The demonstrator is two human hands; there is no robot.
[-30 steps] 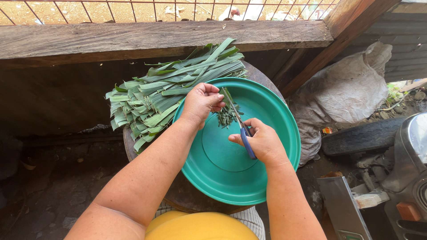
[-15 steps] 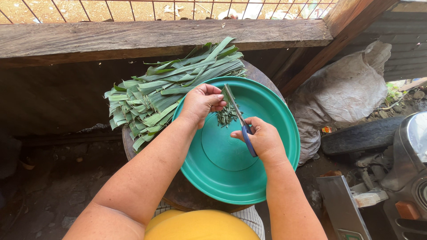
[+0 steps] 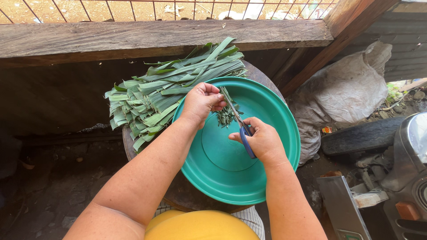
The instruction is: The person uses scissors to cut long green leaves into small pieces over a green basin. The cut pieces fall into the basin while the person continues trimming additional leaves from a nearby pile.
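left hand (image 3: 202, 101) grip clenched on leaf strips (image 3: 226, 96) over green basin (image 3: 267, 178); right hand (image 3: 262, 140) grasping scissors (image 3: 242, 129), blades at strips. leaf pile (image 3: 155, 95) beside basin.

Teal basin (image 3: 267, 178); green leaves (image 3: 147, 100); blue-handled scissors (image 3: 245, 141)

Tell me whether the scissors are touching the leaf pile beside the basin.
Apart. The head view shows the scissors over the green basin, in the right hand, with basin showing between them and the leaf pile.

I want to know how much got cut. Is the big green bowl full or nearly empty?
Nearly empty. The green bowl holds only a small heap of cut leaf bits near its far side; the rest is bare.
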